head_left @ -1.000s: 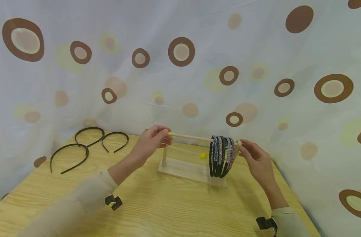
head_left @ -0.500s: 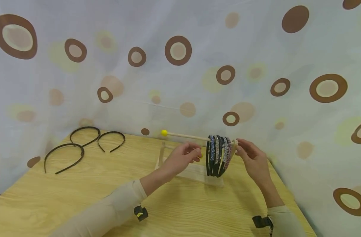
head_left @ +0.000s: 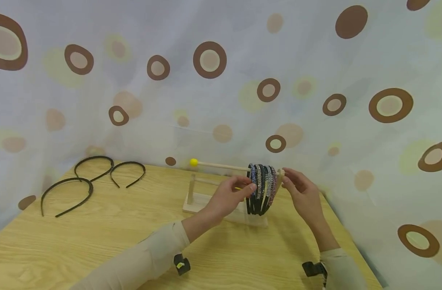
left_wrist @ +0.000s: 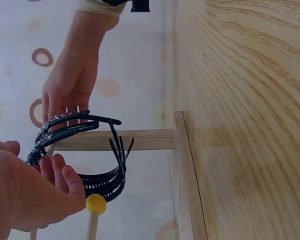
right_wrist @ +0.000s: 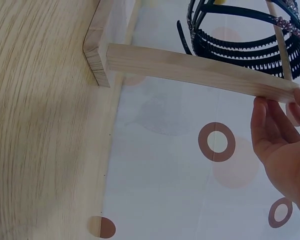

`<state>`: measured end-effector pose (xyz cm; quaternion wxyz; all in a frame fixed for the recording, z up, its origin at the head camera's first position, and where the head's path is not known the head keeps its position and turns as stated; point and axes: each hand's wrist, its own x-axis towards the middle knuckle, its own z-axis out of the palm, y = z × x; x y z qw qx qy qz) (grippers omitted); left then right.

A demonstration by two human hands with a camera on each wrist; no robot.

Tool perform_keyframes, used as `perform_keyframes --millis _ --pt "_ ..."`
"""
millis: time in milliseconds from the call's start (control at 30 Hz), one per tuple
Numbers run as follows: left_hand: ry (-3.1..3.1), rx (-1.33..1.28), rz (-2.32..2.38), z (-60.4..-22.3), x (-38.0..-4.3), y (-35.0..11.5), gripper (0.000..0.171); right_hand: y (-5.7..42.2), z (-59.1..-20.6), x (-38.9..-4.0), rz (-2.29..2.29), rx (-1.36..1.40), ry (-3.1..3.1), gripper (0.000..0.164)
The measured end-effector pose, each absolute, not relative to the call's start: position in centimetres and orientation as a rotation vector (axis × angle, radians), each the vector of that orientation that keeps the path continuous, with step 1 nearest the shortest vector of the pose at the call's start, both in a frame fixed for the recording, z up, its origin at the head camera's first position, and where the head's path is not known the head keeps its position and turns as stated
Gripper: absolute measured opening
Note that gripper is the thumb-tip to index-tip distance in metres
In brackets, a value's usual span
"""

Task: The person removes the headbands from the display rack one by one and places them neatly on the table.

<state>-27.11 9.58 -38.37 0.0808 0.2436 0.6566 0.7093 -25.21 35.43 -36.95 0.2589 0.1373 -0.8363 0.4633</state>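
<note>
Several glittery and black headbands [head_left: 259, 193] hang bunched at the right end of the upper rod of a wooden headband stand [head_left: 206, 203]. My left hand [head_left: 224, 197] is at the left side of the bunch, its thumb and fingertips pinching the outermost headband, a blue glitter one. In the left wrist view, the curled fingers of my left hand [left_wrist: 37, 187] lie against the headbands [left_wrist: 102, 182]. With thumb and fingers, my right hand [head_left: 304, 197] grips the top of the stand's right upright [right_wrist: 200, 70]. The left hand partly covers the lower rod.
To the left on the wooden table [head_left: 134, 237] lie three plain black headbands: one in front [head_left: 67, 197], one behind [head_left: 94, 167], one nearer the stand [head_left: 128, 173]. A yellow ball [head_left: 193, 162] caps the upper rod's left end. Patterned cloth [head_left: 170, 96] hangs behind the table.
My left hand has left the yellow-ball end of the upper rod and moved right to the headbands. The right hand keeps its hold on the upright. The head view has shifted slightly.
</note>
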Motion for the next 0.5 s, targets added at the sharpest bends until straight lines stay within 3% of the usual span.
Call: perform_keyframes --millis 233,500 --pt "1.943 0.713 2.123 -38.3 -27.1 9.7 0.036 33.3 -34.8 -23.3 1.244 0.35 -2.284 0.035" --pt "1.82 0.682 2.155 -38.8 -27.5 9.7 0.035 33.1 -34.9 -23.5 1.256 0.389 -2.275 0.035"
